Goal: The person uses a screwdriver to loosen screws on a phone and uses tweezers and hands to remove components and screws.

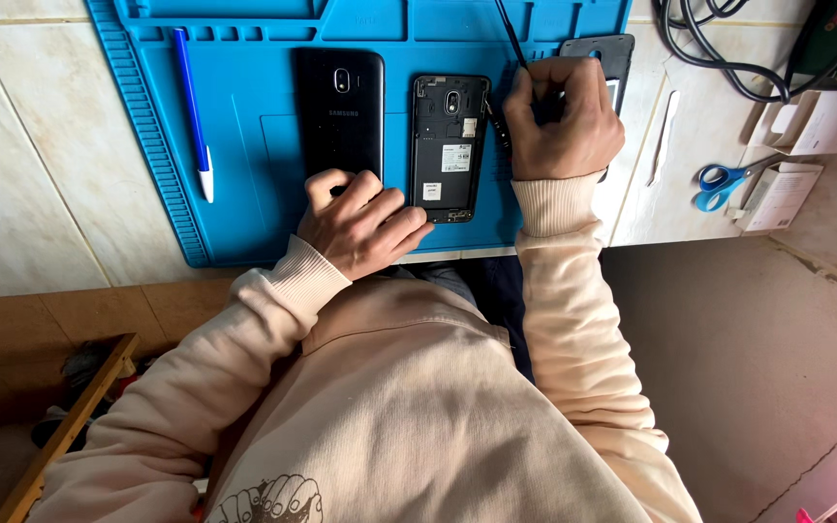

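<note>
Right hand (562, 121) (holding a thin tool (509, 34)) covers the frame (601, 48) beside the opened phone (449, 147).

Two small white rectangular labels (454, 158) sit inside the opened phone (449, 147) beside my right hand (562, 121). At the far right lie white cardboard packages (830, 121).

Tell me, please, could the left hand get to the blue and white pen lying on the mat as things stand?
Probably yes. The left hand rests on the blue mat below the black back cover, and only bare mat lies between it and the pen.
</note>
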